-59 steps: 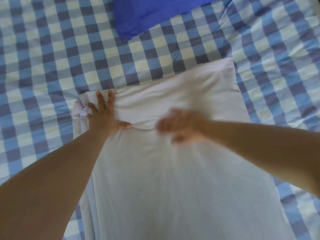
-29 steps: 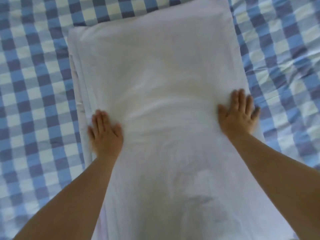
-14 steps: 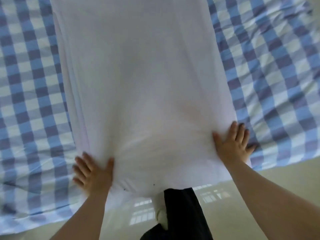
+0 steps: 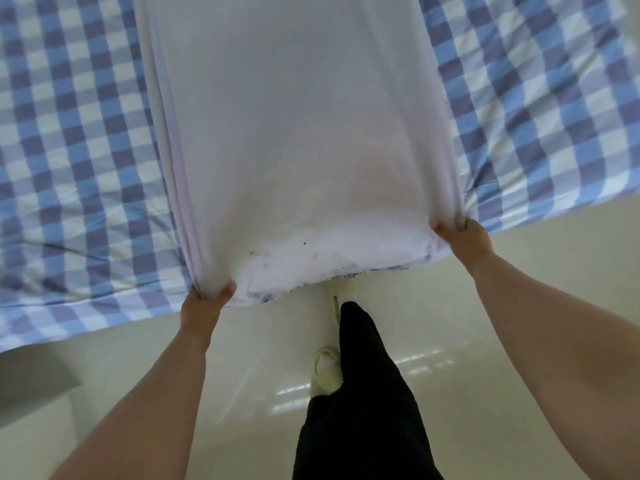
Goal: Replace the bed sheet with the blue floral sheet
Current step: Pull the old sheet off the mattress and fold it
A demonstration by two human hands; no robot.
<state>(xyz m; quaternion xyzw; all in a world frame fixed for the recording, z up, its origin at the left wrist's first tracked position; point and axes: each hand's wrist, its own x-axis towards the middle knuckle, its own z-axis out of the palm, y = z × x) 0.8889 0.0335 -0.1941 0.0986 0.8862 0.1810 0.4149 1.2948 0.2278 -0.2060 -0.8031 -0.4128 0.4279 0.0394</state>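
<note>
glossy cream tiled floor [image 4: 519, 306] reflects window light. on it, a pale green slipper [image 4: 325, 370] beside black trousers [image 4: 363, 410]; a grey furniture corner [image 4: 31, 379] sits far left of the slipper.

Soft daylight fills the room, even and a little cool, with no hard shadows anywhere. The glossy pale floor [image 4: 519, 306] throws back bright window-shaped reflections to the right of the dark trouser leg [image 4: 363, 393] and a fainter streak to its left. The white folded sheet [image 4: 304, 133] is so bright that its creases nearly wash out; only faint folds show along its left edge and near the bottom hem. A thin shadow sits under that hem. The wide lens bows the checked bed sheet [image 4: 69, 150], so its squares curve and stretch toward the corners. Detail is slightly soft all over, softest at the lower forearms
</note>
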